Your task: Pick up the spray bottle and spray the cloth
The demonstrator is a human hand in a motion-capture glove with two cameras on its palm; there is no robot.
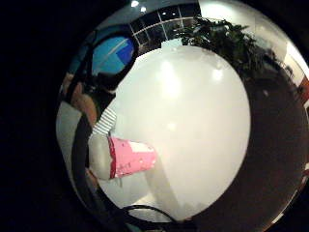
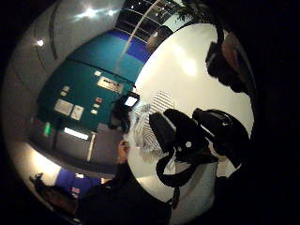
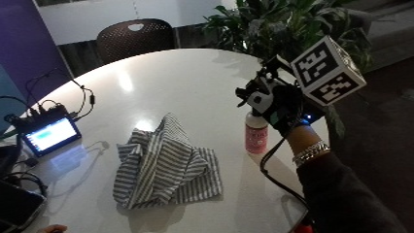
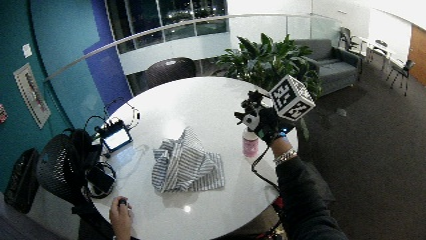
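Observation:
A small spray bottle with a pink label stands upright on the round white table, near its right edge. My gloved right hand hovers at the bottle's top and hides the spray head. Its fingers are loosely curled, with nothing between them. A crumpled grey-and-white striped cloth lies left of the bottle, a short gap apart. In the little finger side palm view the bottle shows beside the cloth. The wide view has the hand, bottle and cloth in the same layout.
A small lit screen with cables sits at the table's left edge. A dark chair and a large plant stand behind the table. The person's bare left hand rests at the near rim.

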